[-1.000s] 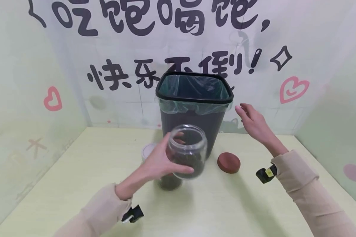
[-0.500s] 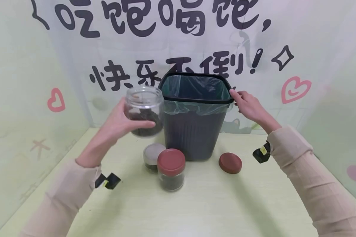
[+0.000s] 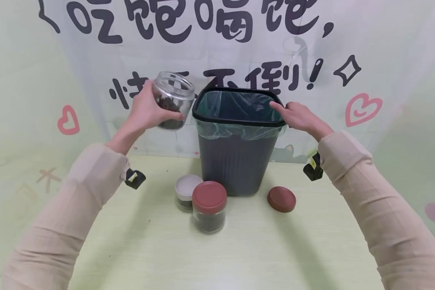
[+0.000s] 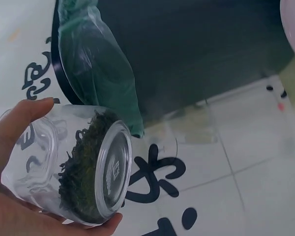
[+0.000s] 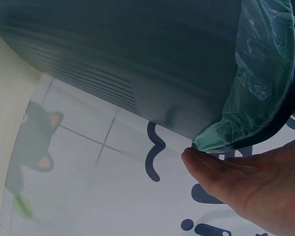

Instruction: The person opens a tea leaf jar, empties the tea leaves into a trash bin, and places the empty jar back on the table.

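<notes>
My left hand (image 3: 145,108) grips a lidless clear jar (image 3: 175,94) beside the left rim of the trash bin (image 3: 235,161), thumb and fingers spread around it. The jar leans slightly to the right. In the left wrist view, dark, curled dried leaves (image 4: 86,169) fill its lower part, near the base. On the bin's other side, my right hand (image 3: 301,116) holds the right rim, its thumb on top of the edge and its fingers outside, below the rim. A green plastic liner (image 5: 258,69) folds over that rim.
A jar with a red lid (image 3: 209,197) and a smaller one with a pale grey lid (image 3: 188,187) stand in front of the bin. A loose red lid (image 3: 281,199) lies right of the bin on the table (image 3: 246,249). Printed walls enclose the table.
My left hand has lifted the jar from in front of the bin, moving left and then up beside the rim. My right hand has moved left onto the bin's rim.
</notes>
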{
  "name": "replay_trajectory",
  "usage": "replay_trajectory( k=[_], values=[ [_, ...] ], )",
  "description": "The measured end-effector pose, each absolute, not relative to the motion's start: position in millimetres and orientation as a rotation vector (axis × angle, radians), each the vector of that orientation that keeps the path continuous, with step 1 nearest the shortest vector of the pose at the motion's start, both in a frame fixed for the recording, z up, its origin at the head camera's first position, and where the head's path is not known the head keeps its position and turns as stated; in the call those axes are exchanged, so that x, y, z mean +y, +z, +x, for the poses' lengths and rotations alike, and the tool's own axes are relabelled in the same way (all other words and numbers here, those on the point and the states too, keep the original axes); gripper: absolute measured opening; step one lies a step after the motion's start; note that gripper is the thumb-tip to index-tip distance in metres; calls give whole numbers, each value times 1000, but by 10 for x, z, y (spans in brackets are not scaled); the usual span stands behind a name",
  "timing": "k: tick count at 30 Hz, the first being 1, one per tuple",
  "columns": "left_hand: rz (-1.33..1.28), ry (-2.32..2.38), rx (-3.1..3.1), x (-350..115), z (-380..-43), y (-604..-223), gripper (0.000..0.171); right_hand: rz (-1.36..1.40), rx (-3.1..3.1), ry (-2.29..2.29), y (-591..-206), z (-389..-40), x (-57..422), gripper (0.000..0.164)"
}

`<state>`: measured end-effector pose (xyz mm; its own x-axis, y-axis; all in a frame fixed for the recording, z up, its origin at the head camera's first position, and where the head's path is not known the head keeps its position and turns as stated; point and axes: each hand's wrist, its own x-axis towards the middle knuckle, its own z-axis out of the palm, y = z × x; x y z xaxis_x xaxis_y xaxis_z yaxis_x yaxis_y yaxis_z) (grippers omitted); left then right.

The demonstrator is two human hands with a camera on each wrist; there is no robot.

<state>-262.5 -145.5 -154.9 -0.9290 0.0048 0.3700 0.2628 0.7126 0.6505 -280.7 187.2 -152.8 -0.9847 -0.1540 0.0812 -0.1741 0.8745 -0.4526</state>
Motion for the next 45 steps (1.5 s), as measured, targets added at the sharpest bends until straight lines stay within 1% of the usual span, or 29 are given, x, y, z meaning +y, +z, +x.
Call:
replay_trajectory(
  k=[4,16,21,24,26,32,35,39,45],
  values=[
    [-216,-928,-2592,-1389,-2762,-1446,93,261,-3024,687,-1502,-2845,1830,58],
    [-326,-649,-2648,-1131,-3028,-1236,96,322,-3122,458,-1435,-2993,1702,47],
    [-361,-452,-2662,-981,-3093,-1194,95,312,-3162,426,-1403,-3021,1665,34],
    [-392,-321,-2651,-893,-3121,-1182,93,251,-3179,531,-1403,-3026,1663,23],
    [-403,-250,-2647,-837,-3139,-1181,92,208,-3183,615,-1410,-3022,1664,18],
    [-428,-73,-2631,-702,-3196,-1187,89,156,-3160,725,-1426,-3007,1659,16],
    [-440,19,-2616,-651,-3214,-1190,83,134,-3146,718,-1426,-3012,1654,12],
    [-463,134,-2581,-603,-3226,-1209,73,112,-3134,675,-1420,-3014,1646,11],
    [-509,322,-2529,-558,-3228,-1248,75,108,-3123,617,-1422,-3010,1639,12]
  ],
)
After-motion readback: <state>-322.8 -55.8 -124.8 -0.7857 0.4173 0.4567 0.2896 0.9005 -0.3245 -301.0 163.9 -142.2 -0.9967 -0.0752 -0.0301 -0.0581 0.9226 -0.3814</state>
